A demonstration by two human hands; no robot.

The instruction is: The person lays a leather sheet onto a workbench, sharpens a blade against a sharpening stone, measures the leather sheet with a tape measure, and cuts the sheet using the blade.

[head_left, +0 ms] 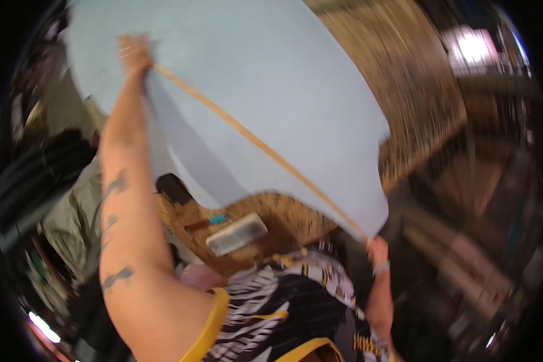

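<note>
Thin tan strip [253, 139]: likely light, bendy; hold at ends. Right grip [377, 250] pinches near end; left grip [134, 53] unclear.

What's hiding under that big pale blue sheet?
Brown wood pokes out past the pale blue sheet at its near edge, and more shows on the right. What's under the middle can't be seen: the sheet covers it.

left hand [135, 54] stretched far forward, right hand [377, 251] low.

Yellow-trimmed black-and-white sleeveless top [295, 308], pale wristband [381, 267], dark arm tattoos [117, 277]
</note>
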